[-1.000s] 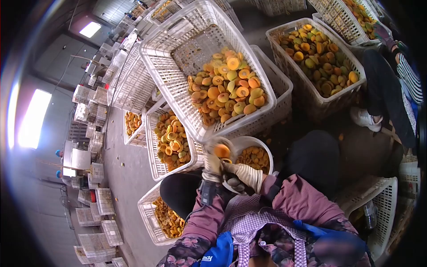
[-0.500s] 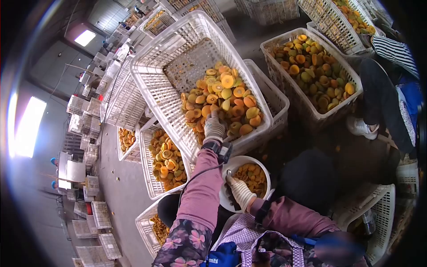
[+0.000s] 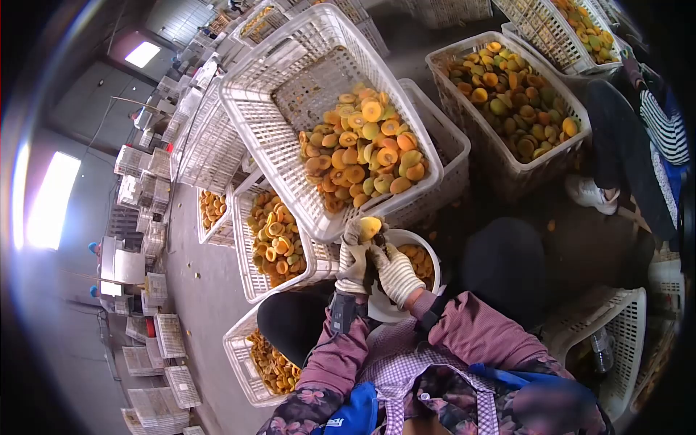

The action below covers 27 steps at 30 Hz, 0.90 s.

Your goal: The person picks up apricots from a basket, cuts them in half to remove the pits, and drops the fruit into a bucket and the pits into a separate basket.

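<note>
A yellow-orange fruit half (image 3: 370, 228) is held up in the gloved fingers of my left hand (image 3: 354, 257), just below the near edge of a tilted white crate (image 3: 254, 130). Many apricot-like halves (image 3: 355, 156) are heaped in that crate. Close beside it, my right hand (image 3: 397, 274), in a striped glove, has its fingers closed round something dark, too hidden to make out. Under my hands is a white bucket (image 3: 433, 255) with orange fruit pieces (image 3: 419, 262) in it.
More crates of fruit stand at the left (image 3: 243, 264), lower left (image 3: 235, 348) and right (image 3: 435, 61). A crate with a plastic bottle (image 3: 602, 350) is at the lower right. A person in a striped sleeve (image 3: 665, 130) sits at the right edge.
My left hand has come out of the upper crate with a fruit half and moved down beside my right hand. My right hand has risen slightly over the bucket.
</note>
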Available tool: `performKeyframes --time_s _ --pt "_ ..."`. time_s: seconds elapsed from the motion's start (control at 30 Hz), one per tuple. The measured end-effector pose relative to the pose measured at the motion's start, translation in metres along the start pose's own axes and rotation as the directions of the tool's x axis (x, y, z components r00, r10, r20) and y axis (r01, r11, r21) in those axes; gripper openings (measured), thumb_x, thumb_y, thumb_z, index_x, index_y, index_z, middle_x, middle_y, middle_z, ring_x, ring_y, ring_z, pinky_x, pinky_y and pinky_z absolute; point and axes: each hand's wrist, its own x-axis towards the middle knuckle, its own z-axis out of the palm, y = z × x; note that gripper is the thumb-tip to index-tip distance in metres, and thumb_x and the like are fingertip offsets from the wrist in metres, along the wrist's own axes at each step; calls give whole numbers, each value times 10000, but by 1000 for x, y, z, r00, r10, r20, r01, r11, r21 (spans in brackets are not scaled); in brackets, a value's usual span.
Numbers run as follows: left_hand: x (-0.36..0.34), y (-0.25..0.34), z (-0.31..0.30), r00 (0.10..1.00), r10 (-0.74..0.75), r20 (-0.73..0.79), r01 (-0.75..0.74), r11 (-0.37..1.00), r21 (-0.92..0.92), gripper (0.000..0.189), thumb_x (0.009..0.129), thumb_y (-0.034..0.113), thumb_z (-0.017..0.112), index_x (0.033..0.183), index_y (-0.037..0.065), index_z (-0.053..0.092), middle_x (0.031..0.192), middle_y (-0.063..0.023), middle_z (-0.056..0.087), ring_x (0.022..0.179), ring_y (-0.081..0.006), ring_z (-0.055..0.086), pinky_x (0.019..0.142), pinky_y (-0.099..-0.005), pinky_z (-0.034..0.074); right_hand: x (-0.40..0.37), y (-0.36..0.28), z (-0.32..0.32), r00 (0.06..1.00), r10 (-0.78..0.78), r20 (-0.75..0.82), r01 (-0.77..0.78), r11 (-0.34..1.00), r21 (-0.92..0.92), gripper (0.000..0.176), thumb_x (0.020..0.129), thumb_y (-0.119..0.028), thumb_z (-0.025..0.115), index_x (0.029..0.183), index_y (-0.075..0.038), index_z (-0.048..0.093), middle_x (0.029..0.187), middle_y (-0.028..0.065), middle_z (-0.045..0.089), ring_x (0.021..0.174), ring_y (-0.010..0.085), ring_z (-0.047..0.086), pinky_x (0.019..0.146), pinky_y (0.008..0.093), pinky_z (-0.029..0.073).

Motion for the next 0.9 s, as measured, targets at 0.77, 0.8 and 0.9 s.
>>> performKeyframes --time_s 0.77,0.8,0.9 --pt "-33 0 15 904 -141 -404 83 984 -160 323 959 398 376 1048 138 546 630 -9 543 402 -94 433 376 -212 372 -22 -34 -6 997 -78 27 81 870 -486 400 891 -338 469 1167 -49 478 843 253 609 793 430 579 680 467 461" --pt "-34 5 18 904 -145 -402 86 983 -160 323 959 398 376 1048 138 546 630 -9 543 402 -94 433 376 -212 372 -22 -37 -6 998 -53 32 62 863 -501 398 891 -340 469 1161 -48 480 838 252 609 790 430 579 679 468 461" --pt "-39 15 24 908 -267 -323 187 948 -258 338 964 393 363 1070 117 527 697 -16 563 406 -86 428 379 -197 369 -24 -39 -8 999 -30 42 48 850 -524 398 889 -343 470 1150 -43 482 829 255 608 785 429 581 678 470 461"
